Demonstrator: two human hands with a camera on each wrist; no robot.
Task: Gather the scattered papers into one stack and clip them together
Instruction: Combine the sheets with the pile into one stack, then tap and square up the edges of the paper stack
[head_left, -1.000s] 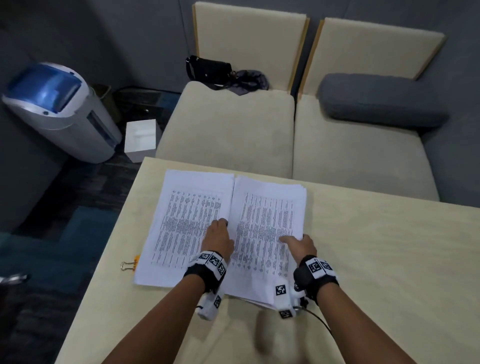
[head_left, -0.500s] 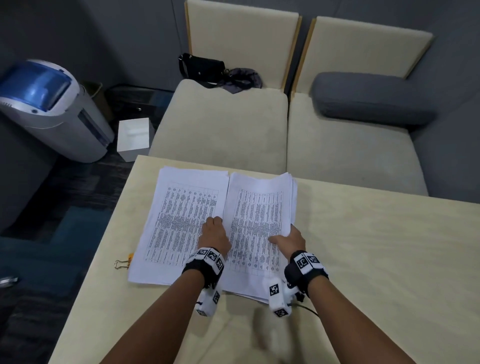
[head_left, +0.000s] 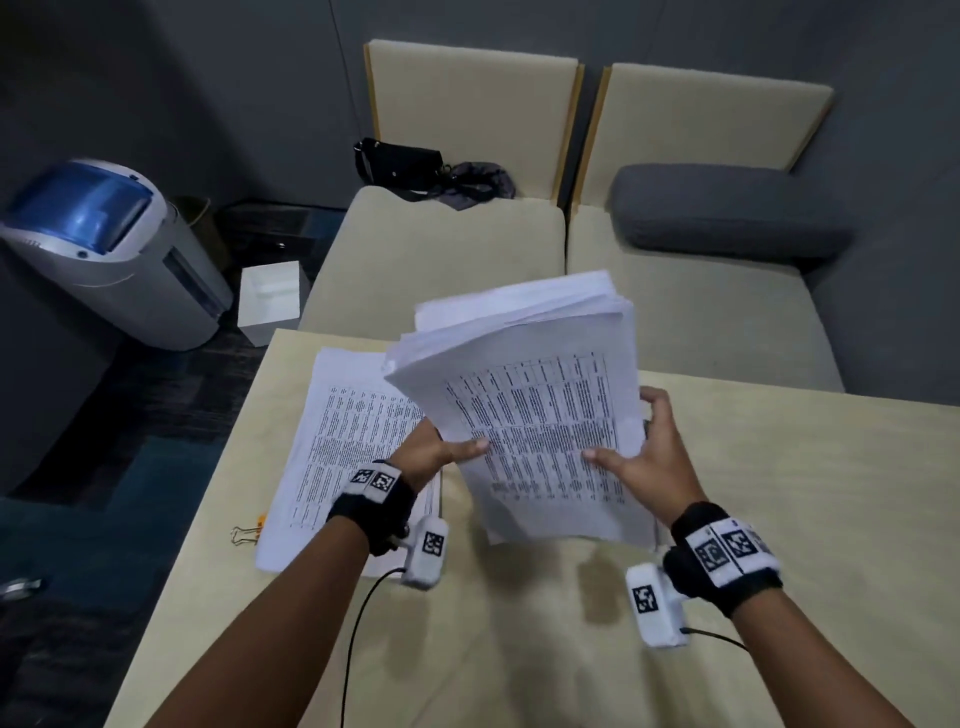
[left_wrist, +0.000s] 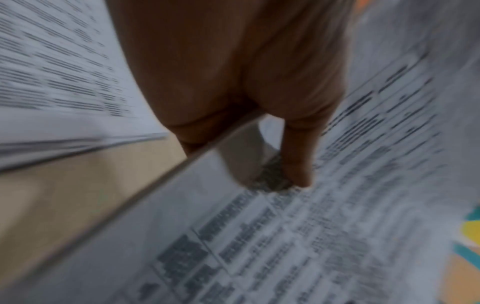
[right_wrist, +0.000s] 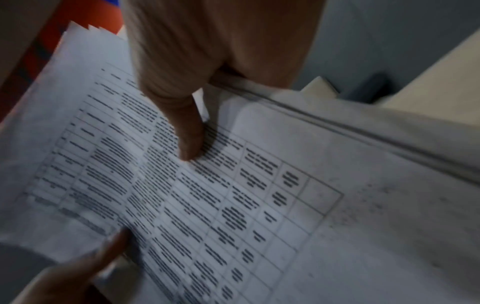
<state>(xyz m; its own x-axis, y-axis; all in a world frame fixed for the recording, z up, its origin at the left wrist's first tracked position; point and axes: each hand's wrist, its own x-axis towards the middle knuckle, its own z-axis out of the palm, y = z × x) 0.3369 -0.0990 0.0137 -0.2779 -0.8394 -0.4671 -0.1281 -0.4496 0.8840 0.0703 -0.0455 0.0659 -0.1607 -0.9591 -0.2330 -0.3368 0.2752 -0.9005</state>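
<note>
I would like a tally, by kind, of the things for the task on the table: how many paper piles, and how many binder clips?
Paper piles: 2, the lifted pile held in both hands, left hand and right hand, and the flat pile on the table.
Binder clips: 1, the binder clip at the flat pile's left edge.
Total: 3

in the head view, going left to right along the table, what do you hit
binder clip → flat pile of papers → left hand → lifted stack of papers → right hand → bare table
</note>
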